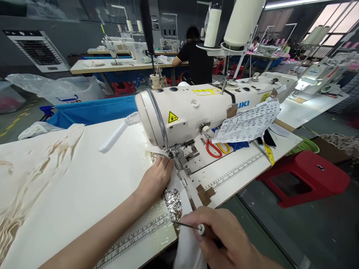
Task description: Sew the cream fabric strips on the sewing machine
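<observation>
My left hand is closed, with its curled fingers pressing on white fabric close to the needle area of the white sewing machine. The fabric runs from there toward me and hangs over the table's front edge. In my right hand is an awl-like tool with a thin dark metal shaft. Its tip points left, over the shiny taped patch by the edge. The right fingers are also close to the hanging fabric; whether they grip it is hidden.
Cream fabric lies bunched on the left of the table. Red-handled scissors, a handwritten sheet and a yellow tape measure are right of the needle. A red stool stands at right. Beyond, a person sits working.
</observation>
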Action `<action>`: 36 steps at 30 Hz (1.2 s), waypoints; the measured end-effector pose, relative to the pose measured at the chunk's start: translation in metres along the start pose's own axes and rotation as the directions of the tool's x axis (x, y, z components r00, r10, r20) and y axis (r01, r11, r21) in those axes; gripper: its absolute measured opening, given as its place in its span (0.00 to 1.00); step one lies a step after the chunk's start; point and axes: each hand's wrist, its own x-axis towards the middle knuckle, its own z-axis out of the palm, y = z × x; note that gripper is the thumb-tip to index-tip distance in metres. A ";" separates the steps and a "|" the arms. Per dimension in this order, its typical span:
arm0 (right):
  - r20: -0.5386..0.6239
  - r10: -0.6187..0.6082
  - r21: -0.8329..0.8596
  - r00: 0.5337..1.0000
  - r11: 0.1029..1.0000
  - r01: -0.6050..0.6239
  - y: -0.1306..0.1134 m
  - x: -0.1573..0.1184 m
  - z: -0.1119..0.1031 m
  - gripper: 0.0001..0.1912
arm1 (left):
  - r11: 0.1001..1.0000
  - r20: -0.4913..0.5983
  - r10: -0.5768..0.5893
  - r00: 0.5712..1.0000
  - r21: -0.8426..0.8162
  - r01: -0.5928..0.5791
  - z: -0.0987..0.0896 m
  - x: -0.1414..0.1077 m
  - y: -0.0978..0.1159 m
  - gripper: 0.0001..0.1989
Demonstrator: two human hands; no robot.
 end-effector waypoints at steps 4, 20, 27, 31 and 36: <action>0.083 -0.163 0.059 0.983 0.986 0.158 -0.006 0.018 0.003 0.16 | 0.998 0.019 0.006 1.000 0.070 -0.007 0.000 0.007 -0.008 0.14; -0.111 0.144 -0.540 0.983 0.822 -0.182 0.059 0.048 0.034 0.17 | 0.823 -0.105 -0.135 0.985 -0.566 0.053 -0.001 -0.002 -0.034 0.11; -0.054 0.121 -0.589 0.991 0.798 -0.129 0.058 0.067 0.038 0.13 | 0.821 -0.102 -0.146 0.984 -0.567 0.063 0.002 -0.003 -0.037 0.08; -0.060 0.105 -0.598 0.993 0.793 -0.120 0.060 0.069 0.041 0.13 | 0.837 -0.118 -0.142 0.983 -0.544 0.055 0.003 -0.002 -0.036 0.07; -0.047 0.147 -0.612 0.988 0.778 -0.145 0.061 0.070 0.042 0.12 | 0.853 -0.161 -0.128 0.979 -0.521 0.026 0.006 -0.002 -0.035 0.07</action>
